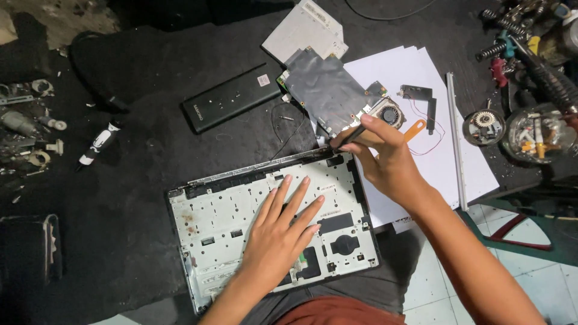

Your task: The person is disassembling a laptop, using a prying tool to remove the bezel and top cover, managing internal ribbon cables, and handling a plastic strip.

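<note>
An opened laptop shell (pixel 223 207), grey-white inside with a dark rim, lies on my lap and the black table edge. My left hand (pixel 283 232) rests flat on its inner plate, fingers spread. My right hand (pixel 385 159) is at the shell's far right corner and pinches a thin dark tool (pixel 349 137) whose tip touches the hinge edge. An orange pry tool (pixel 414 129) pokes out behind that hand. Just beyond lies the removed circuit board (pixel 325 90) under a dark film, with a small fan (pixel 388 113).
A black battery pack (pixel 232 97) and a flat silver drive (pixel 304 30) lie farther back. White paper sheets (pixel 421 78) hold a small bracket and a long silver strip (pixel 456 138). Tool clutter and a glass dish (pixel 536 135) sit right; a screwdriver (pixel 96 144) and small parts left.
</note>
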